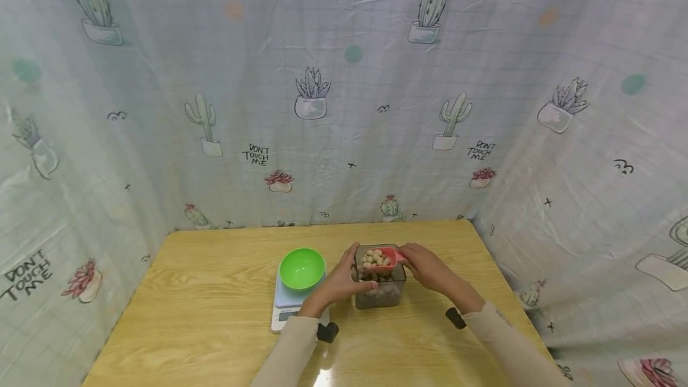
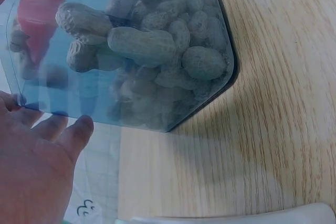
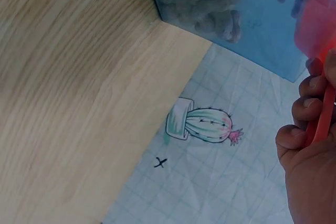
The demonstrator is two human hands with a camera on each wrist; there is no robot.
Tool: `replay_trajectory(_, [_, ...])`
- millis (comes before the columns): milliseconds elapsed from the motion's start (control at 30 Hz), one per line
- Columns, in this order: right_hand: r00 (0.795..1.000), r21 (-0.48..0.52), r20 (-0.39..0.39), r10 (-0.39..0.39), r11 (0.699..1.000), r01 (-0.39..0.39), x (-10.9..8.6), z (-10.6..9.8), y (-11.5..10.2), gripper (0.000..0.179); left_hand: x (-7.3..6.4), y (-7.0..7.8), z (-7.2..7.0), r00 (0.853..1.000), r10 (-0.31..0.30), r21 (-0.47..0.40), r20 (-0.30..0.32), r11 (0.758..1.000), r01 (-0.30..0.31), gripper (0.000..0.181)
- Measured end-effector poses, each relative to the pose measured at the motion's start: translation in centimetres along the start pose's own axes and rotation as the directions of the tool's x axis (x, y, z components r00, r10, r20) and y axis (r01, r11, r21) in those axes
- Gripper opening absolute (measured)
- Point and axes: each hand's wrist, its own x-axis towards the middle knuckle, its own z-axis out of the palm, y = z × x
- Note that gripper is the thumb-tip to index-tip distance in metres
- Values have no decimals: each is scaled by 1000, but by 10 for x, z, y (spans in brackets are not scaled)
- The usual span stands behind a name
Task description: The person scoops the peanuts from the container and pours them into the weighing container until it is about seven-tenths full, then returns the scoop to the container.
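Note:
A see-through grey container of unshelled peanuts stands on the table. My left hand holds it from the left, its thumb at the near rim and its fingers along the far left side. In my right hand is the handle of a red scoop, gripped with curled fingers. The scoop's bowl, heaped with peanuts, sits at the container's mouth, inside the rim. In the left wrist view, the red scoop shows through the container's wall.
Left of the container, a green bowl rests on a white kitchen scale, partly behind my left forearm. The wooden table ends at a hanging cactus-print cloth at the back and sides.

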Motion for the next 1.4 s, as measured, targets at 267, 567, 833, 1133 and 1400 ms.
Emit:
replay_trajectory(267, [996, 31, -88, 5, 1000, -3, -3, -2, 1, 22, -3, 0, -2, 1000, -6, 17, 9, 1000, 6, 114])
replay_trajectory(567, [988, -7, -148, -47, 999, 46, 5, -17, 0, 20, -11, 9, -12, 998, 54, 88, -30, 995, -51, 114])
replay_trajectory(833, [987, 1, -147, -70, 997, 71, 21, -33, -9, 18, -21, 22, -33, 991, 86, 144, -107, 987, -70, 112])
replay_trajectory(1133, [987, 27, -152, -56, 998, 60, 37, -37, -27, 20, -37, 24, -55, 978, 115, 120, -176, 988, -94, 103])
replay_trajectory(1400, [989, 58, -145, -23, 998, 32, 53, -31, -42, 22, -54, 16, -79, 969, 121, 130, -217, 987, -95, 100])
